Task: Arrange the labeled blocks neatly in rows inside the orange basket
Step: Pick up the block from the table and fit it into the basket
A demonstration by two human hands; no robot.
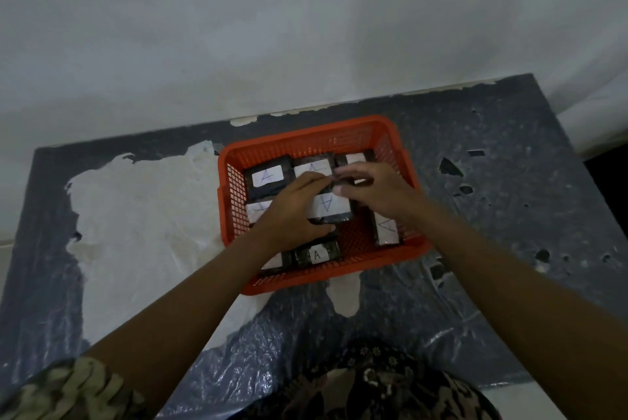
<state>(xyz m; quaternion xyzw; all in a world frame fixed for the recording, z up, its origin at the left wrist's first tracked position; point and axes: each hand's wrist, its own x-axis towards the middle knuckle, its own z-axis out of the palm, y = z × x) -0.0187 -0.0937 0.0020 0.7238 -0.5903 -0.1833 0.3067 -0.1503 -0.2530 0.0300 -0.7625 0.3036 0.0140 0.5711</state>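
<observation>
Fingers of both hands meet over the middle of the orange basket (401, 161), pinched on a dark labeled block. The left hand (289, 212) lies across the block in the middle row (331, 207), thumb low against its near side; the right hand (370, 190) closes on a dark block edge at its fingertips (339, 186), though whether that is the same block I cannot tell. Around them, three blocks line the basket's far wall, the leftmost (268, 178) with its white "A" label upward. Another sits at the left wall, two more lie along the near wall, one of them (317, 254) reading "A", and one block (387, 231) stands turned against the right wall. The basket rests mid-desk (509, 198) on crinkled plastic. Blocks look rigid, wrapped in glossy film, probably slippery; gripping the short sides, not the paper label, seems safest.
</observation>
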